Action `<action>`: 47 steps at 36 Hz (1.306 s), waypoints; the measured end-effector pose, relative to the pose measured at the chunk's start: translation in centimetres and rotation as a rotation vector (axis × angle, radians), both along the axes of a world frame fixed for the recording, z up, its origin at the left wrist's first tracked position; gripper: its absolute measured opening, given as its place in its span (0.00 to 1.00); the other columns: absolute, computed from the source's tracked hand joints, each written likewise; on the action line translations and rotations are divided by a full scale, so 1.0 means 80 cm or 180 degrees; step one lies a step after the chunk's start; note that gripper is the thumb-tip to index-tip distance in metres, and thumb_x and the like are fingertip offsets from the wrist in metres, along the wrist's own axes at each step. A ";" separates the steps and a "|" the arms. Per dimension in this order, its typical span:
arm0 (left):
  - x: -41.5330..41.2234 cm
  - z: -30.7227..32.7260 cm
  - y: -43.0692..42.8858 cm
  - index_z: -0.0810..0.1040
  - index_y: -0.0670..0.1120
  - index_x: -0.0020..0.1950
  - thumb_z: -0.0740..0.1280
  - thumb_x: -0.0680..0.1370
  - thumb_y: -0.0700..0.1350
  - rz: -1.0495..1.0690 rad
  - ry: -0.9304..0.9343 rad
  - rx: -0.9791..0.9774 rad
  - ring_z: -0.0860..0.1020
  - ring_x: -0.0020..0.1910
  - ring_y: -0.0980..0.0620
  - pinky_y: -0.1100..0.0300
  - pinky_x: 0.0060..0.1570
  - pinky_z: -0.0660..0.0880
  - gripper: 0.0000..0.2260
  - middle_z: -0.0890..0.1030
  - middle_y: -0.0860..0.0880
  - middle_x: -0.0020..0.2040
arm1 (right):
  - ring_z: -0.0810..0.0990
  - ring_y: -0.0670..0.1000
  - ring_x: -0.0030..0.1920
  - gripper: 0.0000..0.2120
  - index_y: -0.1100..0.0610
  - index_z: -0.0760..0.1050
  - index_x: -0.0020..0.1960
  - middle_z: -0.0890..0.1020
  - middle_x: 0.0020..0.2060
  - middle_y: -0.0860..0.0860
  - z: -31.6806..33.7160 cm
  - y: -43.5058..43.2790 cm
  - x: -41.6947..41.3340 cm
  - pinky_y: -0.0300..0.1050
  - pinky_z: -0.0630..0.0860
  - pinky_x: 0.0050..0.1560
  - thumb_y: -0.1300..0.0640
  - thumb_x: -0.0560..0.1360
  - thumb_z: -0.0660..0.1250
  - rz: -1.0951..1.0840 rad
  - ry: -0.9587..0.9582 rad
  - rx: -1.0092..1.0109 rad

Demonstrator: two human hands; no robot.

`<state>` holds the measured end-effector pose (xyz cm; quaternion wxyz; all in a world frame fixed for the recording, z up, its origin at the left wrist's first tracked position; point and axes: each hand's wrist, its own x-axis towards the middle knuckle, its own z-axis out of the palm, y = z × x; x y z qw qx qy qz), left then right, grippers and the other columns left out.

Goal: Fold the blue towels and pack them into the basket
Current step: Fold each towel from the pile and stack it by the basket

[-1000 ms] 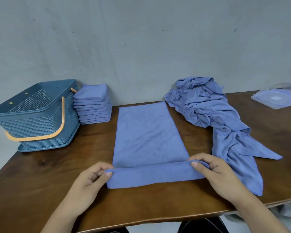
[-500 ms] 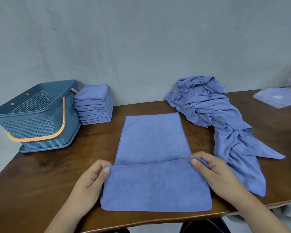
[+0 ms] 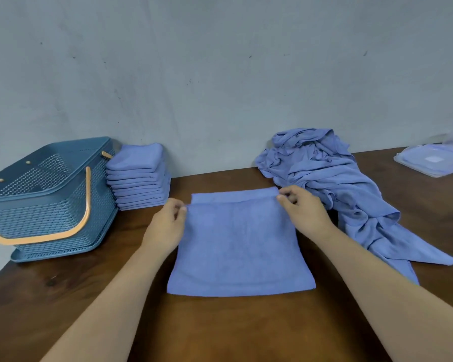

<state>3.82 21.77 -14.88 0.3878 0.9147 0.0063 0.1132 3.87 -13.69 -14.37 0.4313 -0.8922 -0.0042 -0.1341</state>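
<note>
Here, left hand (image 3: 165, 226) and right hand (image 3: 304, 210) pinch the towel's (image 3: 239, 246) far corners.

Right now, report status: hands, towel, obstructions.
Left hand, right hand: each pinching a far corner of the towel. Towel folded over, edges nearly matched. Nothing in the way; basket off left.

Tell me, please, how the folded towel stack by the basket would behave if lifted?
The folded towel stack is probably soft and floppy: its layers sag at the edges. Gripped by the top only, it would likely separate, as the layers seem to lie loose.
</note>
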 end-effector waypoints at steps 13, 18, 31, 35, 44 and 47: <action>0.030 -0.043 -0.030 0.57 0.63 0.85 0.52 0.86 0.65 -0.1047 0.0402 0.1585 0.47 0.85 0.58 0.49 0.83 0.44 0.27 0.53 0.61 0.86 | 0.42 0.48 0.85 0.32 0.37 0.50 0.85 0.47 0.86 0.44 -0.059 0.049 0.031 0.57 0.44 0.83 0.30 0.83 0.45 0.0802 0.0705 -0.2109; -0.001 -0.050 -0.027 0.51 0.64 0.86 0.48 0.86 0.67 -0.0935 0.0522 0.1714 0.42 0.85 0.58 0.48 0.84 0.41 0.29 0.47 0.63 0.86 | 0.34 0.47 0.84 0.35 0.34 0.39 0.84 0.37 0.85 0.42 -0.055 0.043 0.018 0.57 0.37 0.83 0.26 0.80 0.39 0.1122 0.0857 -0.2280; 0.037 -0.037 -0.008 0.62 0.64 0.83 0.53 0.83 0.71 -0.0770 0.0487 0.1363 0.47 0.85 0.62 0.46 0.84 0.43 0.29 0.55 0.64 0.85 | 0.63 0.48 0.80 0.30 0.38 0.66 0.79 0.66 0.80 0.40 -0.046 0.032 0.046 0.55 0.58 0.80 0.29 0.81 0.51 0.0594 0.0025 -0.1881; 0.057 -0.038 0.005 0.52 0.65 0.86 0.49 0.83 0.71 -0.0855 0.0739 0.1594 0.41 0.84 0.63 0.48 0.84 0.40 0.31 0.46 0.64 0.86 | 0.41 0.44 0.85 0.37 0.34 0.49 0.84 0.45 0.85 0.40 -0.057 0.018 0.071 0.60 0.42 0.83 0.23 0.78 0.45 0.0897 0.0710 -0.2109; 0.064 -0.050 0.013 0.42 0.60 0.87 0.44 0.84 0.70 -0.0683 0.0845 0.1850 0.37 0.83 0.63 0.44 0.83 0.37 0.34 0.38 0.64 0.85 | 0.35 0.46 0.84 0.44 0.33 0.39 0.84 0.36 0.84 0.43 -0.062 0.018 0.073 0.55 0.37 0.83 0.17 0.72 0.38 0.0801 0.0905 -0.2165; 0.066 -0.055 0.014 0.42 0.60 0.87 0.44 0.83 0.70 -0.0663 0.0789 0.1821 0.37 0.83 0.63 0.44 0.83 0.37 0.34 0.38 0.64 0.85 | 0.35 0.46 0.84 0.44 0.33 0.39 0.84 0.36 0.85 0.43 -0.061 0.019 0.073 0.56 0.37 0.83 0.17 0.71 0.38 0.0800 0.0899 -0.2165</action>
